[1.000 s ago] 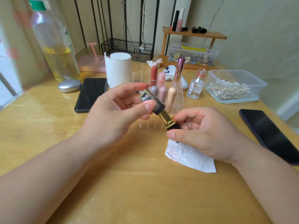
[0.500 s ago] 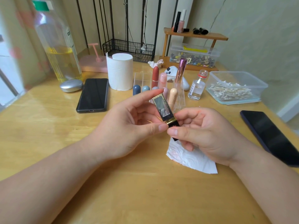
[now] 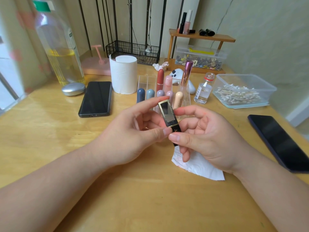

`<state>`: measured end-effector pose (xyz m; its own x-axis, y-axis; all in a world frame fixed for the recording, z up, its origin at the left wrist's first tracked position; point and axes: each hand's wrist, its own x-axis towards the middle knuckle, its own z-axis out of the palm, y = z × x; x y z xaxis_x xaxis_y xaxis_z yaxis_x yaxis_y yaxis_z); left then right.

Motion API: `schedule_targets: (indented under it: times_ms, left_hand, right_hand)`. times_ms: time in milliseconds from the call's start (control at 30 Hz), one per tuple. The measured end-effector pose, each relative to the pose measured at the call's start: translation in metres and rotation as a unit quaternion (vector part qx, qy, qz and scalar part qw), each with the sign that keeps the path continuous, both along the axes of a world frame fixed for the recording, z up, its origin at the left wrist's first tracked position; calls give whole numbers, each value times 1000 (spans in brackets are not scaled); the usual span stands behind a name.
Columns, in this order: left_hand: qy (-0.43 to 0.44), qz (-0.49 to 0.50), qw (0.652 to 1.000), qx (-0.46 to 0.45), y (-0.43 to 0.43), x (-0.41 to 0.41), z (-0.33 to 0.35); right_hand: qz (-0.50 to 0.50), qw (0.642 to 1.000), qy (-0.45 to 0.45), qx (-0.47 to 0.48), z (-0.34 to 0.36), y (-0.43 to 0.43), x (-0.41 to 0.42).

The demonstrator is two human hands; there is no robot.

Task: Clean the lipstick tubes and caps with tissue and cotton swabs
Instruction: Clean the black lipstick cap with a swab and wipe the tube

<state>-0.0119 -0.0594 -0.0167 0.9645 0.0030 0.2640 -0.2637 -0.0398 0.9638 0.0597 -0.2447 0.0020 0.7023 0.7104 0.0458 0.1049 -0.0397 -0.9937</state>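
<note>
Lipstick (image 3: 168,117) hangs capped just above the tissue (image 3: 200,166): left hand (image 3: 133,131) pinches the cap (image 3: 165,109), right hand (image 3: 205,138) pinches the base (image 3: 177,131). Cap looks nearly home; best push it straight along the tube, thumbs off the seam.

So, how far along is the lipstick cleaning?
Looks done: the black lipstick has its cap on, and a crumpled tissue lies under the right hand. In hand: that hand and the left hand both pinch the black lipstick. Left, probably: the lipsticks standing in the organizer, though I cannot tell which are clean. The swabs lie in their box.
</note>
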Motion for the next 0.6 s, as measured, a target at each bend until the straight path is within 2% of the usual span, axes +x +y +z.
schedule_targets:
  times_ms: [200,333,400,600]
  left_hand:
    - [-4,2,1000,-1,0,1,-4]
    - [-19,-12,999,35,-2,-1,-7]
    - [-28,-4,997,73,-1,-1,-6]
    - [-52,11,977,209,9,-2,-1]
  right_hand:
    - [-2,1000,-18,-8,-1,-1,1]
    - [-5,997,-79,-26,-3,-3,4]
    - [-10,994,-107,-37,-4,-3,6]
    - [-13,993,-114,0,-7,2,1]
